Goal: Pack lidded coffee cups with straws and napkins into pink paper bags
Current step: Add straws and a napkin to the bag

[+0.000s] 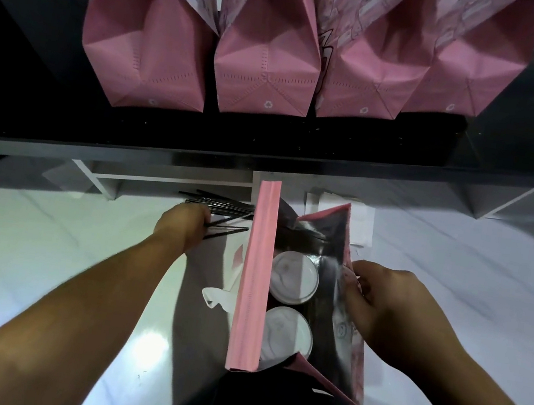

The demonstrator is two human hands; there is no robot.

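**Q.** Hands first: what does each one hold, taking the open pink bag (255,270) as the landmark?

**A.** Left hand (182,224), to the left of the bag, has its fingers curled over the near ends of the black straws (222,211) lying on the white surface (45,238); how many it has pinched cannot be told. Right hand (391,311), on the bag's right, grips the right wall of the bag and pulls the mouth open.

**Q.** Where are the cups?

**A.** Two lidded cups (294,277) stand inside the bag, one behind the other against its left wall. Napkins (363,223) appear to lie just beyond the bag's far right corner. Four more pink bags (265,63) stand on the black shelf (31,97) beyond it.

**Q.** How is the step done well?

**A.** Judged from this view, straws come next. Separate only the number needed, probably one per cup, before lifting, since the thin sticks lie fanned and crossed. Keep the right wall held wide so the mouth does not fold inward. Feed the straws in endwise down the dark gap to the right of the cups, not across the lids.
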